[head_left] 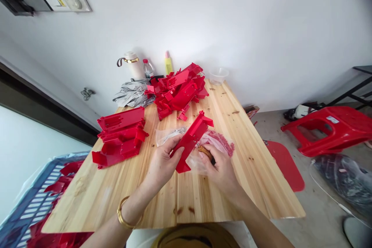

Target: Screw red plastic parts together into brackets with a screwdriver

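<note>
My left hand [165,157] grips a long red plastic part [190,141] with its thumb on the face. The part is held tilted above the table, its raised end flaps visible at top and bottom. In my right hand [219,164] is a short brown-handled screwdriver [205,152], its metal tip close to the right edge of the red part; whether they touch I cannot tell. Under the hands lie a clear bag with small silver pieces [177,131], probably screws, and another bag with small red pieces [222,141].
A heap of red parts [180,89] covers the table's back; stacked red parts [122,135] lie left. Behind stand a thermos [135,66], a water bottle [148,69], a yellow bottle [168,64] and a clear bowl [218,75]. A blue basket [37,201] stands lower left, a red stool [334,128] right.
</note>
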